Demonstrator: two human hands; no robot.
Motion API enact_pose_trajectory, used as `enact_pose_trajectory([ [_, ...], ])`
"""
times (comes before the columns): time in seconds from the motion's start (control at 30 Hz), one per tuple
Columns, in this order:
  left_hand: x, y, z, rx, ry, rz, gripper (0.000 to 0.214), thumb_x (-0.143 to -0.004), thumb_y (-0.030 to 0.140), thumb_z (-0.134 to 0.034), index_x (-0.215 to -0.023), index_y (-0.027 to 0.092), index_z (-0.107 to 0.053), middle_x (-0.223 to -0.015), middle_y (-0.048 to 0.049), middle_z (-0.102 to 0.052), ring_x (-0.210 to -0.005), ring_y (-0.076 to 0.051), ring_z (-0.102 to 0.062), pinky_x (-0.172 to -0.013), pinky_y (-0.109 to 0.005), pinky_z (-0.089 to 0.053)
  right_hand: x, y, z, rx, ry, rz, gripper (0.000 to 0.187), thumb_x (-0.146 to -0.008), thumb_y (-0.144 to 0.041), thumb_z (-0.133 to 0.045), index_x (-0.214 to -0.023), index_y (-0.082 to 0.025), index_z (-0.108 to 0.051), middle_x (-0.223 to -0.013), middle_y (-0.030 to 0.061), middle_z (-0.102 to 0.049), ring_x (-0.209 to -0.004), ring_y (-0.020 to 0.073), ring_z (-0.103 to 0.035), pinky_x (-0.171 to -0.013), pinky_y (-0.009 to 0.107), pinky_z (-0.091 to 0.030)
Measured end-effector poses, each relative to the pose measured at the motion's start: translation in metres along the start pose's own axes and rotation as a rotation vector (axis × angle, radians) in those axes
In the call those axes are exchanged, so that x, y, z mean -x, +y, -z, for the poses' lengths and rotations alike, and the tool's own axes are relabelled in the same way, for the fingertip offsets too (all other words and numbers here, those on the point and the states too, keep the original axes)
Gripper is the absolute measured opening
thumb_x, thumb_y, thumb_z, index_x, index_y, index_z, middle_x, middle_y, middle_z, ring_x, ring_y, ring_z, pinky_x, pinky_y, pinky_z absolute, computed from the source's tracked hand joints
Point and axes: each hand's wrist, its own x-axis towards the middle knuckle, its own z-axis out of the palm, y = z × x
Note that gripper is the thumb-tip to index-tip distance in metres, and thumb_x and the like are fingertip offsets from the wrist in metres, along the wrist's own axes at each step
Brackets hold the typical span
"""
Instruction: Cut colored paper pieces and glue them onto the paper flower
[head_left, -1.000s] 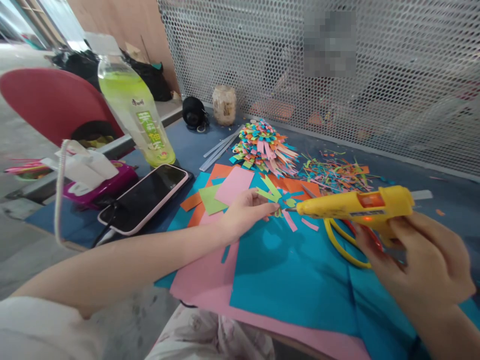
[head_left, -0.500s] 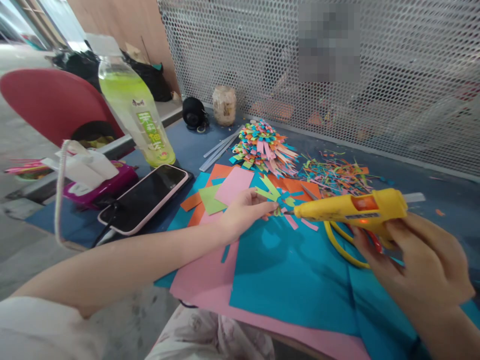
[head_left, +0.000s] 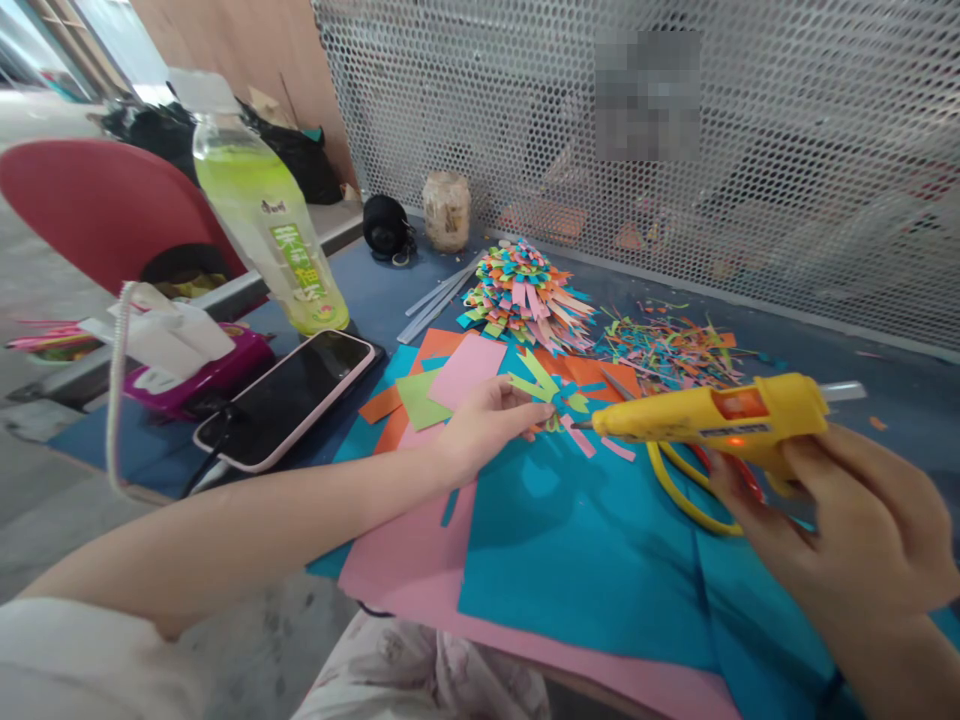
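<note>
My right hand [head_left: 847, 530] grips a yellow hot glue gun [head_left: 712, 418] and points its nozzle left at a small paper piece [head_left: 555, 424] on the teal sheet [head_left: 592, 540]. My left hand [head_left: 487, 425] lies over the sheets with its fingertips pinched on that piece, right at the nozzle tip. Loose green and pink paper strips [head_left: 544, 380] lie just behind my fingers. Further back sits a multicoloured fringed paper bundle [head_left: 521, 292].
Yellow-handled scissors [head_left: 675, 480] lie under the glue gun. A phone [head_left: 289, 398], a green drink bottle [head_left: 262, 215] and a pink tissue box [head_left: 191, 365] stand at the left. Paper scraps [head_left: 667, 345], a jar [head_left: 446, 210] and a perforated metal screen [head_left: 750, 150] are behind.
The glue gun dipped a little towards the paper piece, then shifted back slightly to the right. My left hand has stayed in place.
</note>
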Motion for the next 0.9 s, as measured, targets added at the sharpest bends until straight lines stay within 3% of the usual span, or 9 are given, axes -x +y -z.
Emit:
enact_pose_trajectory([
  [0.3, 0.0002, 0.0008, -0.0006, 0.007, -0.016, -0.012, 0.023, -0.065, 0.027, -0.072, -0.068, 0.014, -0.053, -0.059, 0.0022, -0.058, -0.055, -0.009, -0.055, -0.055, -0.023, -0.043, -0.0065, 0.0019, -0.0023, 0.055, 0.057, 0.131, 0.086, -0.057, -0.019, -0.079, -0.135, -0.015, -0.042, -0.095, 0.0133, -0.066, -0.076, 0.0259, -0.066, -0.069, 0.032, -0.055],
  [0.5, -0.0011, -0.0013, 0.0009, 0.019, -0.01, -0.003, 0.023, -0.065, 0.028, -0.072, -0.071, 0.014, -0.055, -0.063, 0.0001, -0.06, -0.058, -0.01, -0.056, -0.056, -0.023, -0.044, -0.006, -0.0014, 0.0011, 0.023, -0.024, 0.049, 0.081, -0.068, -0.02, -0.07, -0.14, -0.024, -0.032, -0.102, 0.0106, -0.065, -0.079, 0.0279, -0.066, -0.069, 0.037, -0.054],
  [0.7, -0.0004, 0.0033, 0.0016, 0.022, 0.006, 0.023, 0.025, -0.064, 0.031, -0.073, -0.073, 0.015, -0.057, -0.065, 0.0004, -0.062, -0.059, -0.01, -0.058, -0.058, -0.024, -0.046, -0.0069, -0.004, 0.0009, 0.033, -0.045, 0.008, 0.083, -0.071, -0.021, -0.068, -0.141, -0.033, -0.026, -0.103, 0.0064, -0.065, -0.08, 0.0275, -0.066, -0.067, 0.037, -0.053],
  [0.9, -0.0014, 0.0055, 0.0012, 0.049, 0.049, 0.01, 0.023, -0.063, 0.029, -0.073, -0.07, 0.015, -0.057, -0.063, 0.0021, -0.061, -0.057, -0.009, -0.057, -0.057, -0.022, -0.045, -0.0067, -0.0023, 0.0015, 0.066, -0.082, 0.028, 0.072, -0.072, -0.024, -0.067, -0.136, -0.028, -0.034, -0.1, 0.0088, -0.065, -0.08, 0.0266, -0.066, -0.07, 0.035, -0.053],
])
